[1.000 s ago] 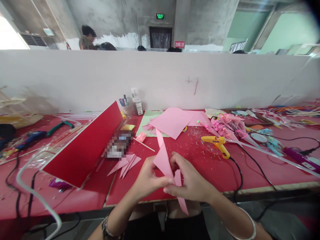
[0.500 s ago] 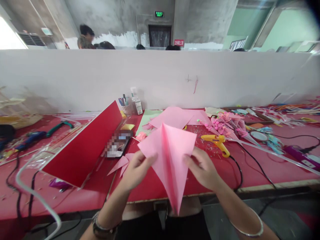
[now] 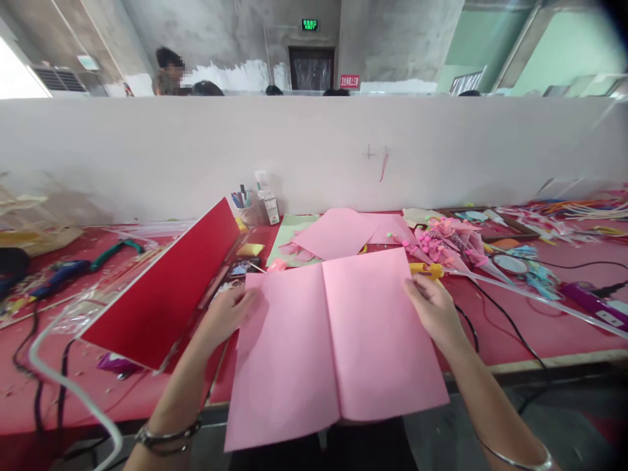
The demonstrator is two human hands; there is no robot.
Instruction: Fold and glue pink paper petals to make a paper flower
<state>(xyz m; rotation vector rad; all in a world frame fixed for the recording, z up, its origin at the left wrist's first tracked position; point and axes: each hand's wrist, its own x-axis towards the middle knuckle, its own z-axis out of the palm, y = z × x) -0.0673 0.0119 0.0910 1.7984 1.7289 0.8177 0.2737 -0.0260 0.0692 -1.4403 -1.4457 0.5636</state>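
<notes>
I hold a large pink paper sheet (image 3: 333, 347) spread out flat in front of me, with one vertical crease down its middle. My left hand (image 3: 226, 313) grips its upper left edge and my right hand (image 3: 432, 307) grips its upper right edge. The sheet hangs over the front edge of the red table (image 3: 515, 327) and hides the tabletop under it. More pink sheets (image 3: 338, 232) lie behind it, on a pale green sheet (image 3: 287, 239).
A red board (image 3: 167, 288) leans at the left. A yellow glue gun (image 3: 426, 268) and its black cord lie by my right hand. Pink craft flowers (image 3: 446, 242) sit at the right, a pen cup (image 3: 245, 206) and bottle by the white partition (image 3: 314, 150).
The pink paper went from a narrow folded strip to a half-open fold to fully unfolded. My hands moved apart to its left and right edges.
</notes>
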